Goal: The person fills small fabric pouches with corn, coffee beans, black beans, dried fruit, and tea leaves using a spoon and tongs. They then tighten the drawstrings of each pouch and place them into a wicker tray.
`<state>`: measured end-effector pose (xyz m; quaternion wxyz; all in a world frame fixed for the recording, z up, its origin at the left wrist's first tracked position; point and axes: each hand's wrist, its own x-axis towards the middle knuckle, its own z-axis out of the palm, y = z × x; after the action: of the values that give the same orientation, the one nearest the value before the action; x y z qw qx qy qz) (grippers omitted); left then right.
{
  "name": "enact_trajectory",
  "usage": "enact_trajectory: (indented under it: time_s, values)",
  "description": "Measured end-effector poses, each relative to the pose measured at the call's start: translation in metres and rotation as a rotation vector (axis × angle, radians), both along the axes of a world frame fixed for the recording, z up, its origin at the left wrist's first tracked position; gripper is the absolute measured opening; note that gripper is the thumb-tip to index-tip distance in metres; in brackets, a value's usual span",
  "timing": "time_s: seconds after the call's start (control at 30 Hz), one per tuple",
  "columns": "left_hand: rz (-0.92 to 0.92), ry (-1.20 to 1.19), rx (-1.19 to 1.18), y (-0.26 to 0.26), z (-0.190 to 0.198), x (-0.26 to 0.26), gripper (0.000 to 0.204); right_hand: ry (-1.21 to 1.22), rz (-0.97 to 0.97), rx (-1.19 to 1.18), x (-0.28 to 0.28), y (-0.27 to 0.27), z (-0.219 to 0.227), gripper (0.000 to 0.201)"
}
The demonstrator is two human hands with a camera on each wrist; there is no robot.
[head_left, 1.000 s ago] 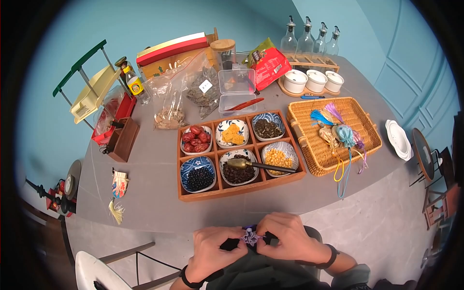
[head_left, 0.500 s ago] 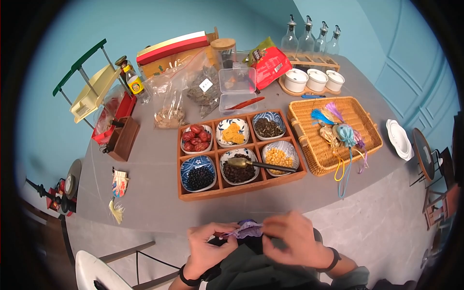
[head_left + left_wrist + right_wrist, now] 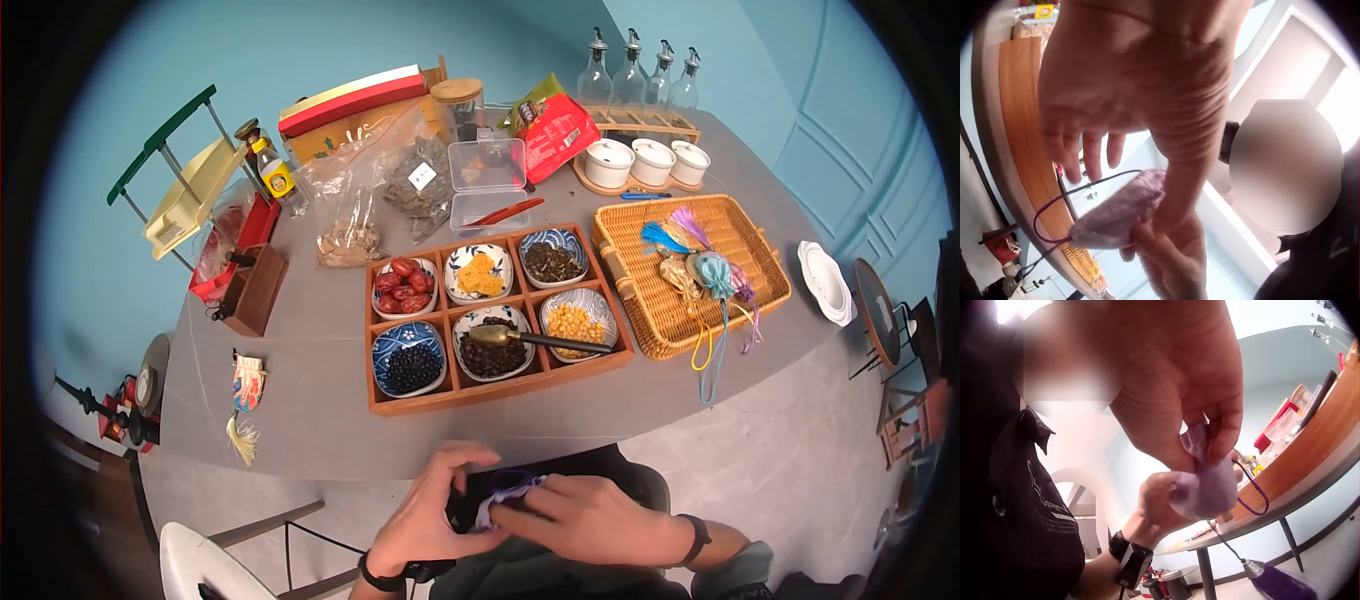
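A small lilac pouch (image 3: 492, 508) is between the hands at the table's near edge. My right hand (image 3: 1182, 381) pinches its gathered neck between thumb and fingers; the pouch body (image 3: 1210, 492) hangs below. My left hand (image 3: 435, 515) is around its other side, thumb against the cloth. In the left wrist view that left hand (image 3: 1135, 81) has its fingers loosely extended and apart beside the pouch (image 3: 1113, 215), with the right hand (image 3: 1175, 259) beyond. A dark purple cord loop and a purple tassel (image 3: 1282, 584) hang from the pouch.
Beyond the hands stands a wooden compartment tray (image 3: 470, 392) with filled bowls and a brass scoop (image 3: 490, 336). A wicker basket (image 3: 625, 300) of pouches is right; a patterned pouch (image 3: 248, 383) lies left. Bags, boxes, white jars and bottles are behind.
My left hand has let go its pinch on the pouch edge and spread its fingers. My right hand, which was moving off the cloth, now pinches the pouch, which has turned.
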<state>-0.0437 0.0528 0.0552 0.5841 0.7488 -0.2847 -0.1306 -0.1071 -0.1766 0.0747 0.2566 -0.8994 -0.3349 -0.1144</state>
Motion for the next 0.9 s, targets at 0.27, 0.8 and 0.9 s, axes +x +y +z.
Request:
enact_trajectory:
  time_s: [0.27,0.8,0.9]
  values:
    - [-0.358,0.065,0.072,-0.006,-0.008,0.01,0.066,-0.041,0.191,0.004,0.001,0.001,0.019,0.047]
    - [-0.137,-0.101,-0.072,-0.009,-0.012,0.004,0.046,-0.088,0.18,-0.017,0.001,0.0,0.013,0.046]
    - [-0.123,-0.125,-0.01,-0.011,-0.011,0.004,0.045,-0.049,0.153,0.033,0.004,0.002,0.015,0.039]
